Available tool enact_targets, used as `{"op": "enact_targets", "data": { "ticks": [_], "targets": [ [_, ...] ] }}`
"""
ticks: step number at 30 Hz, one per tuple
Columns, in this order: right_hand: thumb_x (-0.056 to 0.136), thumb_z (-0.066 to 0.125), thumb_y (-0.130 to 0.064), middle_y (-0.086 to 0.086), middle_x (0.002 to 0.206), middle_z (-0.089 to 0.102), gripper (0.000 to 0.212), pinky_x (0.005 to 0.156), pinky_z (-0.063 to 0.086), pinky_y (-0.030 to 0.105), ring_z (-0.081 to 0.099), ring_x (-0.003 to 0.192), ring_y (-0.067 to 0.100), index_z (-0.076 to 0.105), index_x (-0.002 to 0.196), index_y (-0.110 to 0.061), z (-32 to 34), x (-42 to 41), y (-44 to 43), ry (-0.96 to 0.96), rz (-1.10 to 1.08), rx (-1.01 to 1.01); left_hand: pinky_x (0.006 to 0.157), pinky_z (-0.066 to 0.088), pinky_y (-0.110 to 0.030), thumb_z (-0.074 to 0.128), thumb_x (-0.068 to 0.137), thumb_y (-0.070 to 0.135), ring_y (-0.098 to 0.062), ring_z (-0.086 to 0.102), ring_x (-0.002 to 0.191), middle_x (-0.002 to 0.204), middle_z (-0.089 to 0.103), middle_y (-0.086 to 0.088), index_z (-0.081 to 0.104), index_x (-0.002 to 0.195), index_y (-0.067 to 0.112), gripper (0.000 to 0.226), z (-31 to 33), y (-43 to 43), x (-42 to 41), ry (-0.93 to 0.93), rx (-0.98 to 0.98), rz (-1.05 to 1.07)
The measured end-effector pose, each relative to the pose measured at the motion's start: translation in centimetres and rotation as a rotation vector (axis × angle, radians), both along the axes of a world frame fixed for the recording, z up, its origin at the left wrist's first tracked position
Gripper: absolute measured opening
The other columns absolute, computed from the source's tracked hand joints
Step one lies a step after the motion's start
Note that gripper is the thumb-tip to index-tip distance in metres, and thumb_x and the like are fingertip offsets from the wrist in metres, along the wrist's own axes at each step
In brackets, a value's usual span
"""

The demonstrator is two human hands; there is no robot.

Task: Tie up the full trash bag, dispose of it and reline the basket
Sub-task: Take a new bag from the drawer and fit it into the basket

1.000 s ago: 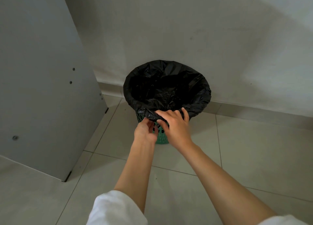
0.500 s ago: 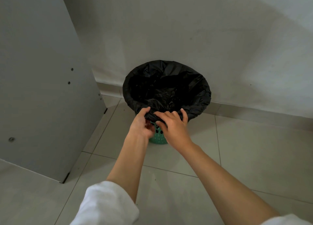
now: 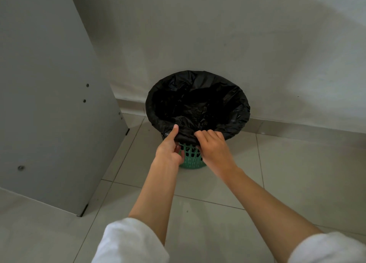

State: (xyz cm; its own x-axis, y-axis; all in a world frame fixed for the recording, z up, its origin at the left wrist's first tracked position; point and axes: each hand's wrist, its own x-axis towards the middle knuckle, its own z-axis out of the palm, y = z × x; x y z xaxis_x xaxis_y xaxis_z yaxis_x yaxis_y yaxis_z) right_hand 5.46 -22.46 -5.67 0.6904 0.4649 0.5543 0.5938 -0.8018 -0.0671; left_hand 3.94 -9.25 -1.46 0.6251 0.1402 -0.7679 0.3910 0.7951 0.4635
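A black trash bag [image 3: 208, 96] lines a small green lattice basket [image 3: 191, 157] that stands on the tiled floor against the wall. The bag's edge is folded down over the rim all round. My left hand [image 3: 169, 150] pinches the folded edge at the near rim, thumb on top and fingers underneath. Just to its right, my right hand [image 3: 213, 146] grips the same rolled edge with its fingers curled over it. The bag's inside is dark and I cannot make out its contents.
A grey panel [image 3: 49, 104] with screw heads stands at the left, its corner on the floor near the basket. A pale wall [image 3: 217, 35] with a low skirting runs behind. Light floor tiles [image 3: 297, 173] spread to the right and toward me.
My left hand has come up from below the rim and its thumb now lies over the bag's folded edge. The right hand has stayed on the edge, shifting slightly.
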Motion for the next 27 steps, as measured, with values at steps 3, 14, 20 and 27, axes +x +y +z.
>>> {"op": "enact_targets", "data": {
  "ticks": [3, 14, 20, 27],
  "targets": [
    [0.059, 0.076, 0.009, 0.003, 0.069, 0.057, 0.048, 0.067, 0.029, 0.028, 0.055, 0.065, 0.024, 0.047, 0.092, -0.010, -0.1, 0.3, 0.5, -0.035, -0.017, 0.007, 0.070, 0.046, -0.024, 0.071, 0.081, 0.035, -0.013, 0.059, 0.087, 0.091, 0.063, -0.001, 0.062, 0.097, 0.010, 0.031, -0.3, 0.0, -0.2, -0.083, -0.028, -0.014],
    [0.073, 0.058, -0.015, 0.006, 0.109, 0.063, 0.038, 0.115, 0.020, 0.042, 0.053, 0.112, 0.024, 0.061, 0.109, -0.005, 1.8, -0.1, -3.4, 0.075, 0.098, 0.051, 0.044, 0.052, -0.020, 0.080, 0.071, 0.035, -0.018, 0.068, 0.075, 0.100, 0.069, -0.013, 0.057, 0.112, -0.001, 0.060, -0.4, 2.1, 0.0, -0.072, 0.158, 0.165],
    [0.077, 0.071, -0.006, 0.008, 0.087, 0.070, 0.028, 0.071, 0.048, 0.034, 0.063, 0.079, 0.028, 0.067, 0.104, -0.002, 2.1, -0.1, -2.6, 0.122, 0.188, -0.008, 0.039, 0.044, -0.014, 0.076, 0.078, 0.027, -0.012, 0.059, 0.063, 0.079, 0.065, -0.006, 0.056, 0.075, 0.006, 0.029, 0.6, 2.2, -1.1, -0.075, 0.289, 0.195],
    [0.073, 0.077, -0.030, 0.000, 0.099, 0.069, 0.045, 0.078, 0.046, 0.034, 0.061, 0.094, 0.019, 0.064, 0.112, -0.011, 2.7, -1.6, 0.4, 0.144, 0.178, -0.008, 0.087, 0.051, -0.030, 0.067, 0.086, 0.031, -0.017, 0.063, 0.098, 0.105, 0.068, -0.005, 0.064, 0.111, 0.004, 0.037, -0.4, -1.3, -5.0, -0.150, 0.303, 0.110]
  ]
}}
